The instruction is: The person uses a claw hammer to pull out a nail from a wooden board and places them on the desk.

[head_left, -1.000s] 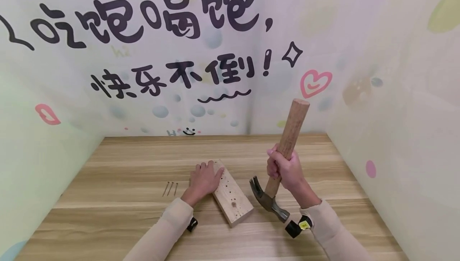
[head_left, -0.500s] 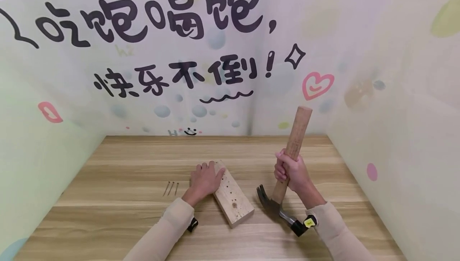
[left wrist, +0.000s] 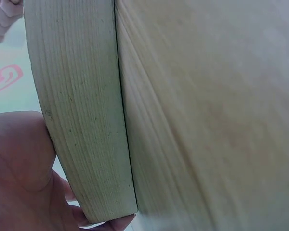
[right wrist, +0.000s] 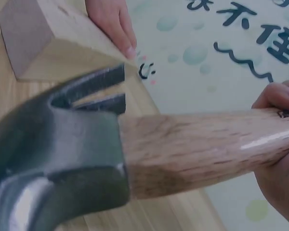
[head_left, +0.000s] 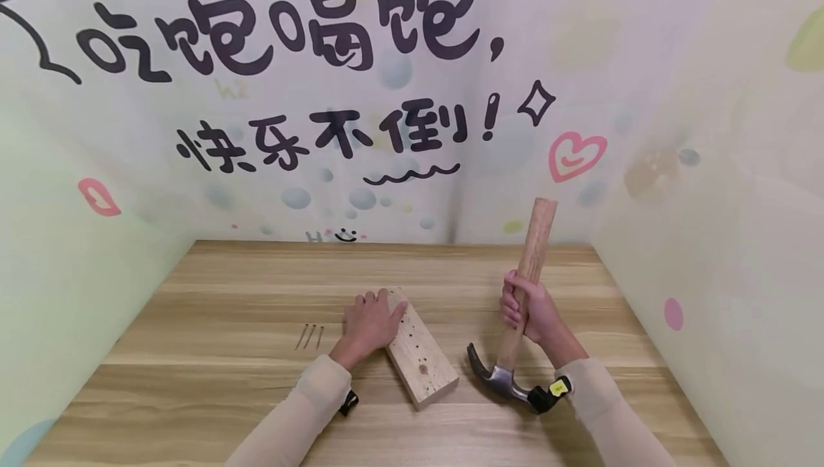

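Observation:
My right hand [head_left: 531,310] grips a claw hammer [head_left: 541,238] by its wooden handle, the butt pointing up and the dark metal head low at the right of the table. In the right wrist view the hammer's head [right wrist: 86,154] fills the left side, its split claw towards the block. My left hand [head_left: 370,320] holds the far end of a pale wooden block [head_left: 423,360], thumb on the top face. Seen from the left wrist, fingers [left wrist: 77,216] reach round the block's end [left wrist: 82,120]. Small dark holes and a knot mark the block's top.
Several thin nails [head_left: 310,337] lie side by side on the wood-grain table [head_left: 244,395], left of my left hand. A printed white backdrop [head_left: 309,95] with black lettering stands behind the table and along both sides.
My right hand has moved to the right and slightly down with the hammer, away from the block. The left hand stays on the block; the head view has shifted slightly.

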Demonstrator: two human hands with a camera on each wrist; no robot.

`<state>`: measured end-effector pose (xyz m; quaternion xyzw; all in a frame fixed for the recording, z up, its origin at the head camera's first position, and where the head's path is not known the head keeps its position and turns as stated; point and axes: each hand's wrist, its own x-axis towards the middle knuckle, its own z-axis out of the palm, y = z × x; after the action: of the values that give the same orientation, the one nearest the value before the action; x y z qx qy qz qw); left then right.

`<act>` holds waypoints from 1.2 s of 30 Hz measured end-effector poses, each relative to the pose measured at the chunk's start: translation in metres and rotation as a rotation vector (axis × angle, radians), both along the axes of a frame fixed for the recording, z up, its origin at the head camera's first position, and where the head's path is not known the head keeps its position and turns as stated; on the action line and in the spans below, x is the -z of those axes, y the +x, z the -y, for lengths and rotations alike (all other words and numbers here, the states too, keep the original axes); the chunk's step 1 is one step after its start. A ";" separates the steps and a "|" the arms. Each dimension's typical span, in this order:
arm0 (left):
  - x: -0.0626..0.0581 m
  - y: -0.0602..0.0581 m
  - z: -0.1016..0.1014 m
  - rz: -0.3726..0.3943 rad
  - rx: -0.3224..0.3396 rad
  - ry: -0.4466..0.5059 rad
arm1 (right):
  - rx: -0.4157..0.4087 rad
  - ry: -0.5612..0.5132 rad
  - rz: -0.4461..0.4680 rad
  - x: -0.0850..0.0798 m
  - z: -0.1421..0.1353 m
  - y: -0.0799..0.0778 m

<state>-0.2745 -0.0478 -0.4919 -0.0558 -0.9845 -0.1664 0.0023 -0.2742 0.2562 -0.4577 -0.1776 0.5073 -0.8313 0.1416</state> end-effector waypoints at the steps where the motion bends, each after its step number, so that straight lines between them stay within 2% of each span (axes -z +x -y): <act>1: 0.000 0.000 0.000 0.002 0.000 0.002 | 0.016 0.016 0.028 0.001 -0.001 -0.003; 13: 0.001 0.001 0.000 -0.003 0.003 0.001 | 0.197 0.243 0.234 0.014 -0.010 -0.026; 18: 0.000 0.002 0.000 -0.012 0.003 -0.001 | 0.203 0.295 0.246 0.018 -0.013 -0.032; 22: -0.002 0.003 0.000 -0.013 0.005 -0.004 | 0.223 0.358 0.210 0.025 -0.018 -0.038; 26: -0.004 0.004 0.000 -0.013 0.006 0.003 | 0.307 0.548 0.148 0.030 -0.021 -0.042; 30: -0.003 0.003 0.000 -0.010 0.004 0.008 | 0.410 0.814 0.096 0.028 -0.022 -0.042; 33: -0.002 0.002 0.001 -0.007 0.003 0.005 | 0.447 0.962 0.077 0.026 -0.023 -0.042; 36: 0.000 0.001 0.001 -0.005 -0.001 0.007 | 0.447 1.035 0.071 0.028 -0.025 -0.042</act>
<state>-0.2735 -0.0487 -0.4914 -0.0555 -0.9839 -0.1696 0.0048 -0.3166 0.2808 -0.4855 0.0548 0.8690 -0.4894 0.0475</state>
